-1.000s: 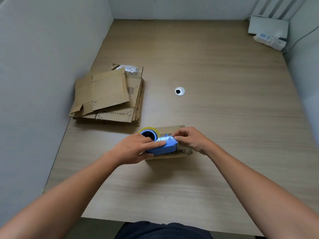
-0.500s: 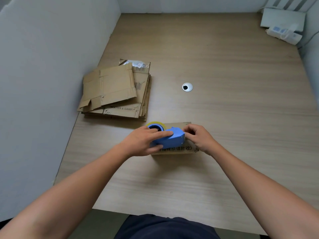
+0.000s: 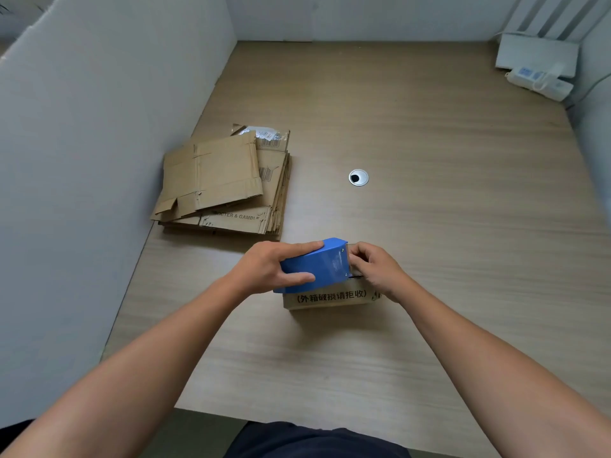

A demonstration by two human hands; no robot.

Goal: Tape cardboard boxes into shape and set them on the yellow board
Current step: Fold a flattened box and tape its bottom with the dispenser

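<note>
Left hand [image 3: 264, 271] grips the tape dispenser [image 3: 319, 264] on the box [image 3: 330, 297], right hand [image 3: 378, 269] has its fingers curled at the dispenser's mouth, hold unclear; risk: the unpinned box slides on the counter [image 3: 429, 233] and the tape lands crooked.

Solid blue tape dispenser [image 3: 317, 264] in my left hand [image 3: 264, 269]. Brown cardboard box [image 3: 330, 297], black Chinese print on its side. Brown flattened cartons [image 3: 218, 180], black barcodes. Pale wood-grain table [image 3: 446, 226]. Silver grommet [image 3: 358, 177], black hole.
</note>
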